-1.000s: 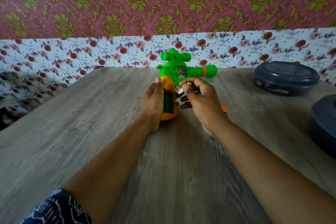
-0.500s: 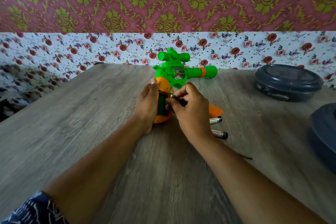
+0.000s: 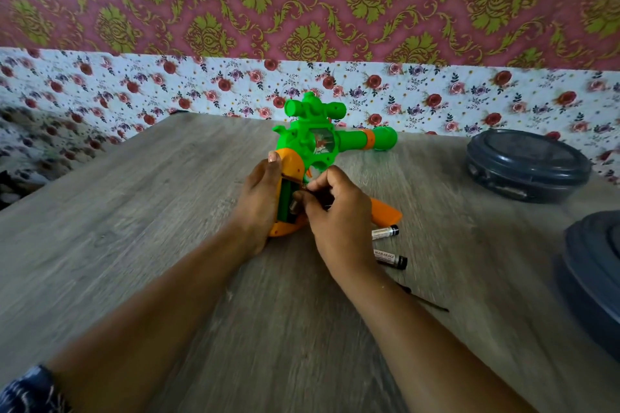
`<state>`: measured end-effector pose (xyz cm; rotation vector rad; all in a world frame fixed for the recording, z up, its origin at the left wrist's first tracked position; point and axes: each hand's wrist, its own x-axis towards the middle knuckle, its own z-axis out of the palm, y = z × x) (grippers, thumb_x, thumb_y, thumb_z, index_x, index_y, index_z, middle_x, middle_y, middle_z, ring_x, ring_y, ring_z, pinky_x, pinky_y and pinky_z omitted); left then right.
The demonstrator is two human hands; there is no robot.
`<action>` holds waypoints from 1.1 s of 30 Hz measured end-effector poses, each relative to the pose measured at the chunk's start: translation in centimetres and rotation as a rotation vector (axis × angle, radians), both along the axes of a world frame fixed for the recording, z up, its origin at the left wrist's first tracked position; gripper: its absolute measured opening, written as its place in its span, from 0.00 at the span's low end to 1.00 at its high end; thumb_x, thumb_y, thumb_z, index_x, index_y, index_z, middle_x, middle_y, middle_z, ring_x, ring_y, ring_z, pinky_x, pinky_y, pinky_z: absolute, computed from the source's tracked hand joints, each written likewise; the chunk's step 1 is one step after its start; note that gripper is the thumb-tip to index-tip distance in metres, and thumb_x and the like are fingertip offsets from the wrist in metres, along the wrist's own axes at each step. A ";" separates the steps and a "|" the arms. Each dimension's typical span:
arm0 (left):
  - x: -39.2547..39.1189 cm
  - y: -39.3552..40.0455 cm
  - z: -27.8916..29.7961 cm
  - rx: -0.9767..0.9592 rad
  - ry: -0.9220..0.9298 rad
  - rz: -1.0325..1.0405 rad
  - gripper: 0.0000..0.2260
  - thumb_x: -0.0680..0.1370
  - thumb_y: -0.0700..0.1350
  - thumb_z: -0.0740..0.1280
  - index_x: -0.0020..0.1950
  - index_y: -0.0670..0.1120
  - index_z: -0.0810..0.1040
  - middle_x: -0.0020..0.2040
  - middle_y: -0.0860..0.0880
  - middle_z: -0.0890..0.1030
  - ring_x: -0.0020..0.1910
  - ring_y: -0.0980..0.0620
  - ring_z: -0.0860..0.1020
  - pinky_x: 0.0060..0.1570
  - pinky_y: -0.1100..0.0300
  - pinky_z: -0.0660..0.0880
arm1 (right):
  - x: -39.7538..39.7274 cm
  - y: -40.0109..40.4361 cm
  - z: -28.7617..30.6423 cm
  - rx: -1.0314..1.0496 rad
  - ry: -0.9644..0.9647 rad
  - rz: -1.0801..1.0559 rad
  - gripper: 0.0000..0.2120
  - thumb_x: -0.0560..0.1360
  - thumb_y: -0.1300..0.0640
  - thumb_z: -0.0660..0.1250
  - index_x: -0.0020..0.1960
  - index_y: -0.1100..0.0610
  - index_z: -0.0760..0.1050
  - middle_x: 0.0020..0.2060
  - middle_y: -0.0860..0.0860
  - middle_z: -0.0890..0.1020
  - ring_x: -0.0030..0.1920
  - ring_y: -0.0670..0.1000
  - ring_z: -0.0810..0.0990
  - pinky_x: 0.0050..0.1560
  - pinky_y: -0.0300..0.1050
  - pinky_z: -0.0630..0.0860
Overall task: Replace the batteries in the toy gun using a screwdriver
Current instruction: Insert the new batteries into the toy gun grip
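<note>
Labels first: two loose batteries [image 3: 385,232] lie on the surface [image 3: 167,228] right of the toy gun [image 3: 322,141], both with pale printed bands, text too blurred to read. Toy gun sits mid-surface, green body with scope on top, barrel pointing right, orange handle toward the viewer with the battery bay open. Left hand [image 3: 258,204] wraps the handle's left side, thumb up on the orange top. Right hand [image 3: 339,211], its grip pinched on a battery [image 3: 295,208], holds it at the bay opening; fingers hide most of it. Orange cover [image 3: 385,211] lies just behind the right hand. Thin dark tool [image 3: 429,304] pokes out past the right forearm, mostly covered. Two dark round containers [image 3: 526,164] sit well apart at right. Versus half a second back: right hand has dropped lower along the bay; gun, left hand, loose batteries unchanged.
</note>
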<state>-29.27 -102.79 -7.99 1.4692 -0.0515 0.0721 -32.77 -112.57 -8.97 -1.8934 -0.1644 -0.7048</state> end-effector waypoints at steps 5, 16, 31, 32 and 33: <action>0.4 -0.1 -0.1 -0.003 -0.039 0.013 0.13 0.82 0.55 0.51 0.44 0.56 0.72 0.43 0.50 0.79 0.41 0.52 0.79 0.44 0.55 0.77 | 0.5 -0.2 -0.1 -0.097 0.031 -0.005 0.06 0.71 0.66 0.67 0.46 0.59 0.75 0.44 0.53 0.83 0.48 0.51 0.81 0.49 0.44 0.76; 0.8 0.2 -0.4 -0.024 -0.074 0.003 0.13 0.82 0.53 0.54 0.43 0.54 0.75 0.39 0.51 0.80 0.32 0.60 0.80 0.31 0.66 0.77 | 0.5 -0.2 0.3 -0.371 0.074 -0.036 0.19 0.71 0.70 0.62 0.59 0.56 0.75 0.53 0.53 0.82 0.53 0.51 0.79 0.54 0.41 0.74; 0.0 0.4 0.4 -0.049 -0.060 -0.009 0.13 0.82 0.52 0.54 0.41 0.53 0.74 0.39 0.52 0.78 0.37 0.57 0.77 0.37 0.63 0.74 | -0.2 0.0 0.6 -0.472 0.106 -0.063 0.22 0.73 0.71 0.58 0.64 0.59 0.72 0.59 0.56 0.78 0.60 0.53 0.76 0.59 0.37 0.67; 0.0 0.3 0.4 -0.050 -0.059 -0.011 0.13 0.82 0.52 0.54 0.41 0.53 0.74 0.39 0.52 0.78 0.37 0.57 0.77 0.37 0.63 0.74 | -0.3 0.0 0.6 -0.474 0.107 -0.068 0.22 0.73 0.72 0.58 0.65 0.59 0.72 0.59 0.56 0.78 0.60 0.53 0.76 0.59 0.37 0.67; 0.0 0.3 0.3 -0.050 -0.061 -0.012 0.13 0.82 0.52 0.54 0.42 0.53 0.74 0.39 0.52 0.78 0.37 0.56 0.77 0.37 0.63 0.74 | -0.4 0.0 0.6 -0.472 0.106 -0.071 0.22 0.73 0.72 0.57 0.65 0.59 0.72 0.59 0.56 0.78 0.61 0.53 0.76 0.59 0.36 0.67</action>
